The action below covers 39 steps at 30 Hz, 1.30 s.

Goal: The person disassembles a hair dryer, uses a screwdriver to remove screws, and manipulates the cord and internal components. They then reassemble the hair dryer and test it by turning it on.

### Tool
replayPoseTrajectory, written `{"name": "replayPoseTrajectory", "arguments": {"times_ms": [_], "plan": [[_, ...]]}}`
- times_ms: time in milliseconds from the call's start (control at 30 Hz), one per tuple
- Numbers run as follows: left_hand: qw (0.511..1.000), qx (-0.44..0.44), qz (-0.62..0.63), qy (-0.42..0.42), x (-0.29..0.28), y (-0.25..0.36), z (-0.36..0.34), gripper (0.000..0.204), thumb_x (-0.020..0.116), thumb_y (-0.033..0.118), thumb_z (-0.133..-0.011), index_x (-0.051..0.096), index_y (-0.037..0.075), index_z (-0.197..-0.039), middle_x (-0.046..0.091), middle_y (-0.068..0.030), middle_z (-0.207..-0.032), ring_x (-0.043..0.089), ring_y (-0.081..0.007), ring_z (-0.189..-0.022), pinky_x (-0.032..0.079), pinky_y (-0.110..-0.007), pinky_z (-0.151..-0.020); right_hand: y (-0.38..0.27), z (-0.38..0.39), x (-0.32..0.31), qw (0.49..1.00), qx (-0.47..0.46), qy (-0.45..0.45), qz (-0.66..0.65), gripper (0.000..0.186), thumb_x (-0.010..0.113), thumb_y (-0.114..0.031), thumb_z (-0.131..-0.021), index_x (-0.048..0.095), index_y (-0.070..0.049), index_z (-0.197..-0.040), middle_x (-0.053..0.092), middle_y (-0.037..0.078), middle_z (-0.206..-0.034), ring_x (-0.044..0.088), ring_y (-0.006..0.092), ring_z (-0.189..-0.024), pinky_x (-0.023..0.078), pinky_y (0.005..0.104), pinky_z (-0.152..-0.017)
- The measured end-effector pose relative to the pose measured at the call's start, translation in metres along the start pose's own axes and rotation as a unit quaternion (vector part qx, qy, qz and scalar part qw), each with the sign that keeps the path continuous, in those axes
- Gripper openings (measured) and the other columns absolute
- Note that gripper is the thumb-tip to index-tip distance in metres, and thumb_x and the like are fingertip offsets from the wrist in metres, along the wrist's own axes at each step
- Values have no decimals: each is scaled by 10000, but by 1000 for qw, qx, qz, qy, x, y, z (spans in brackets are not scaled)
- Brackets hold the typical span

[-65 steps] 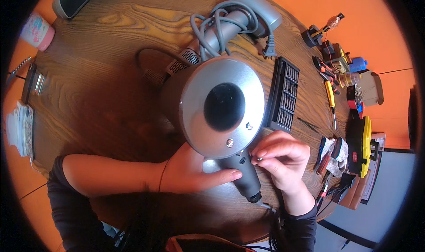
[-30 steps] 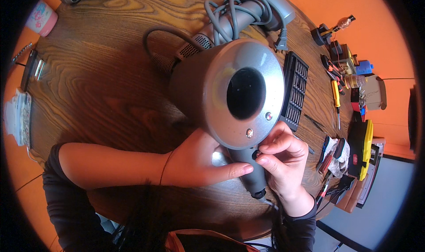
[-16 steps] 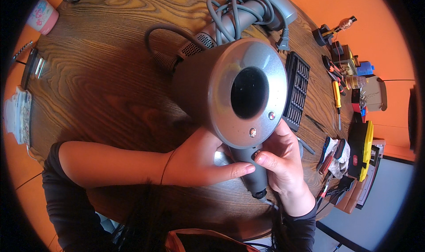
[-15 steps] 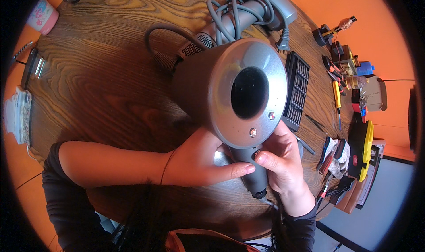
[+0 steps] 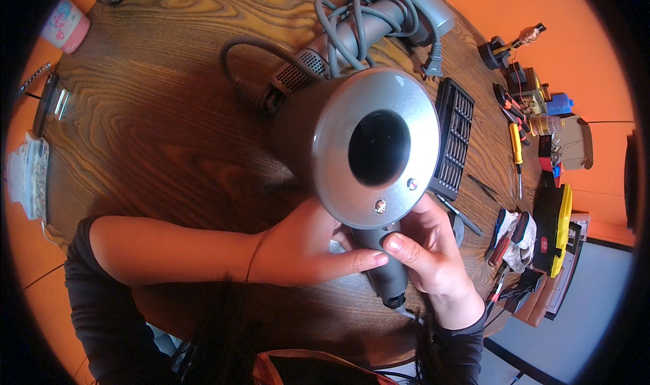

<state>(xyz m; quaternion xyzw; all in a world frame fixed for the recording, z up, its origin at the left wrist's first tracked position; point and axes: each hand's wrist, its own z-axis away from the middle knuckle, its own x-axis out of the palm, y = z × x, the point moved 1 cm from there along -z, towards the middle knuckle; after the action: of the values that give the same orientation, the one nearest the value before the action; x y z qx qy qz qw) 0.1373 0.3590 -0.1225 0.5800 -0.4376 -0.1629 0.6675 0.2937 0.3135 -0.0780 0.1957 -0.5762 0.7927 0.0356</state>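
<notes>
A grey hair dryer (image 5: 328, 141) is held up over the table with its wide round silver end facing me. That end has a dark centre and two small buttons near its lower rim. My left hand (image 5: 308, 246) grips the dark handle from the left, its thumb lying across the front. From the right, my right hand (image 5: 433, 250) wraps the same handle, the thumb pressed near its top. Both hands' other fingers are mostly hidden behind the dryer. A cord leaves the handle's lower end.
Behind it lies another grey hair dryer (image 5: 345, 33) wrapped in its cord. A bit case (image 5: 453, 138) sits to the right. Further right are a yellow screwdriver (image 5: 516, 145), pliers (image 5: 504, 101) and a black-and-yellow toolbox (image 5: 554, 229). A pink cup (image 5: 66, 26) stands far left.
The hair dryer's round end has tipped slightly downward and turned a little toward me. Both hands keep their hold, and the right thumb has shifted slightly.
</notes>
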Motion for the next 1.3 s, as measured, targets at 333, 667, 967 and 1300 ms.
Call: {"name": "replayPoseTrajectory", "arguments": {"times_ms": [333,667,967,1300], "plan": [[1000,-5,21,-13,0,-1,1,407,671,144,-776,472,-35,-1083,564,-127,-983,596,-164,-875,517,-268,-668,4,0,-5,999,-17,-30,23,529,597,-38,-810,338,22,-1268,463,132,-1232,397,181,-1190,267,319,-1005],[1000,-6,12,-8,1,-1,1,412,670,149,-778,478,-48,-1084,566,-140,-998,597,-179,-886,517,-281,-681,-2,-5,10,999,-5,41,-24,509,530,-49,-851,309,8,-1306,432,125,-1268,391,197,-1193,286,343,-1003],[1000,-4,3,-3,2,-1,1,421,677,165,-774,485,-31,-1093,558,-147,-1028,585,-183,-916,501,-292,-718,2,-8,1,1000,-9,6,-9,540,564,-76,-846,309,-2,-1315,461,117,-1246,422,198,-1165,307,358,-994],[998,36,-60,1,1,-2,0,398,675,192,-776,503,-23,-1064,563,-146,-1015,579,-198,-928,497,-295,-720,3,-7,4,999,-34,13,36,560,568,-89,-843,293,13,-1321,441,131,-1264,400,207,-1187,279,361,-1009]]}}
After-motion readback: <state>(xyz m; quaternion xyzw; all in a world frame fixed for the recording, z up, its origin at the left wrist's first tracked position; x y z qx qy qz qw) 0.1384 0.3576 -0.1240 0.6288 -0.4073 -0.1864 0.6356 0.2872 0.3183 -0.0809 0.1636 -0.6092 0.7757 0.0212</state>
